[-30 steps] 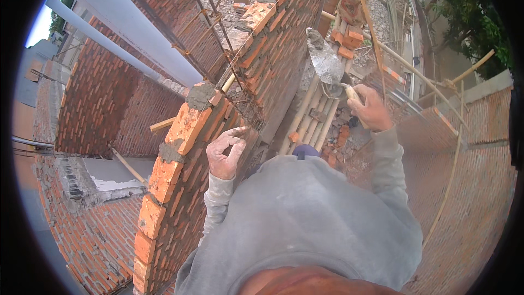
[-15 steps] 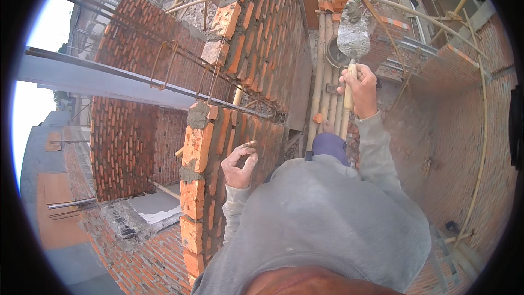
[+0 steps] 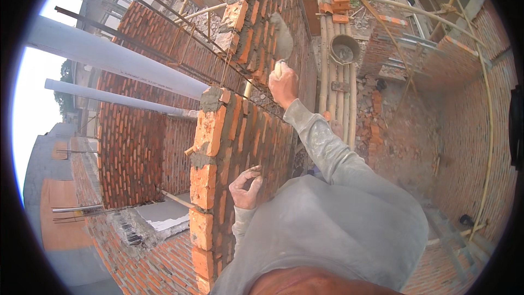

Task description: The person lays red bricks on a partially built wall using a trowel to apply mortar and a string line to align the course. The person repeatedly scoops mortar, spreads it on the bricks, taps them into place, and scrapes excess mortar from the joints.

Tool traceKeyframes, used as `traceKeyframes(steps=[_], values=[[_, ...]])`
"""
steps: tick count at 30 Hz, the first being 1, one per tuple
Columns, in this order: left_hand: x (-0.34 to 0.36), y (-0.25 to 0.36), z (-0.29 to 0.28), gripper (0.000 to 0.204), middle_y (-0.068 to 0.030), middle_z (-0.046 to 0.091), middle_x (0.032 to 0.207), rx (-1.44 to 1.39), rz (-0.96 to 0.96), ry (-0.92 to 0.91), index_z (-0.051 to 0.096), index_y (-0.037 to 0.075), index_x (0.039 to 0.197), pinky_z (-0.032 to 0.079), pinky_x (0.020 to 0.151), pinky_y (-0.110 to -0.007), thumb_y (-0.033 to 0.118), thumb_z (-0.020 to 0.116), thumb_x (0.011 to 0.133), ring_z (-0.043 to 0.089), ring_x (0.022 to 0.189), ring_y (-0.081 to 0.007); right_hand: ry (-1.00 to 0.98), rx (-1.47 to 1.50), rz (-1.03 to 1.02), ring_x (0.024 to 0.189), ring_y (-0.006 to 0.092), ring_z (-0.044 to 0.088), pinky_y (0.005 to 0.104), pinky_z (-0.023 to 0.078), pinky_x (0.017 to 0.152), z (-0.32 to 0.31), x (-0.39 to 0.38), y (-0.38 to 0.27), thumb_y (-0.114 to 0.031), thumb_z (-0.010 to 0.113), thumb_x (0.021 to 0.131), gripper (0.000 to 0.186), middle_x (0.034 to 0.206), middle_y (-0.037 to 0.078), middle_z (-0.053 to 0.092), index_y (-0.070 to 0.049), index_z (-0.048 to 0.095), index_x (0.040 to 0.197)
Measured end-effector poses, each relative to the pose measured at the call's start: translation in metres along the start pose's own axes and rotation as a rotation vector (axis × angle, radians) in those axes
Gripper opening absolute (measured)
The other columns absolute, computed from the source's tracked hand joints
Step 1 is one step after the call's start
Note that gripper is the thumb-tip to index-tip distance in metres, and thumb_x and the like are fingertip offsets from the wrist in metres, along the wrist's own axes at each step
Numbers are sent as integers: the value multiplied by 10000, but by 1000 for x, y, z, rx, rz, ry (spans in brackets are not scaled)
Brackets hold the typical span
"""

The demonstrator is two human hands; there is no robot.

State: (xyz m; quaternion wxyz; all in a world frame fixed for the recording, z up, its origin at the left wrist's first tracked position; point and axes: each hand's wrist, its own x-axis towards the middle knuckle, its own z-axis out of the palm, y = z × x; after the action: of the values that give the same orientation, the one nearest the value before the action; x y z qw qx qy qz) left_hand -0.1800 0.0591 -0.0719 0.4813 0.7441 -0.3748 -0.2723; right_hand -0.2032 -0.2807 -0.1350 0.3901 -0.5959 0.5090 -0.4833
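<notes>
Swung leftward since the earlier frame, the trowel [image 3: 282, 37] has left the bamboo poles [image 3: 332, 79] and now lies beyond the near wall [image 3: 248, 131]. Closest, the left hand [image 3: 245, 190] is beside the near wall's right face, fingers curled toward the thumb; whether they pinch anything cannot be told. Just past the near wall's far end, the right hand [image 3: 284, 86] has its grip closed around the trowel's handle, the blade ahead of the knuckles at the far wall [image 3: 262, 0], contact unclear. Right of the near wall, farther off, is a round bucket [image 3: 350, 41].
</notes>
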Motion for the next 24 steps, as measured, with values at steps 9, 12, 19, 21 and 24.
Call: traceKeyframes(steps=[9, 12, 19, 21, 24], values=[[-11, -4, -7, 138, -175, 791, 1164, -31, 67, -17, 765, -40, 999, 532, 1041, -392, -9, 747, 865, 728, 1139, -254, -389, 635, 430, 654, 115, 633, 286, 559, 517, -40, -12, -1, -222, 624, 1014, 237, 880, 63, 668, 15, 636, 1007], [-11, -10, -7, 137, -177, 792, 1168, -59, 53, -14, 766, -37, 999, 533, 1040, -388, -10, 745, 866, 729, 1141, -252, -485, 709, 509, 618, 102, 599, 268, 521, 485, -28, 3, 16, -301, 567, 1075, 313, 857, 44, 624, 6, 618, 1041], [-7, -12, -10, 135, -175, 794, 1169, -93, 86, -27, 771, -32, 1000, 534, 1041, -390, 7, 748, 872, 734, 1138, -255, -829, 1218, 861, 635, 110, 525, 279, 488, 505, 25, 49, 6, -312, 468, 1122, 346, 843, 24, 543, 15, 580, 1126], [-8, -13, -7, 136, -174, 794, 1171, -72, 104, -18, 771, -32, 999, 534, 1040, -390, 16, 753, 873, 734, 1135, -253, -788, 1130, 868, 623, 107, 516, 278, 477, 504, 34, 33, -3, -342, 450, 1126, 375, 830, 20, 536, 15, 563, 1145], [-7, -15, -2, 133, -173, 794, 1171, -56, 83, -3, 772, -35, 991, 534, 1042, -392, 21, 755, 871, 734, 1131, -251, -889, 898, 718, 551, 93, 522, 283, 479, 455, 12, -34, -5, -409, 472, 1123, 396, 728, -10, 535, -45, 596, 1027]])
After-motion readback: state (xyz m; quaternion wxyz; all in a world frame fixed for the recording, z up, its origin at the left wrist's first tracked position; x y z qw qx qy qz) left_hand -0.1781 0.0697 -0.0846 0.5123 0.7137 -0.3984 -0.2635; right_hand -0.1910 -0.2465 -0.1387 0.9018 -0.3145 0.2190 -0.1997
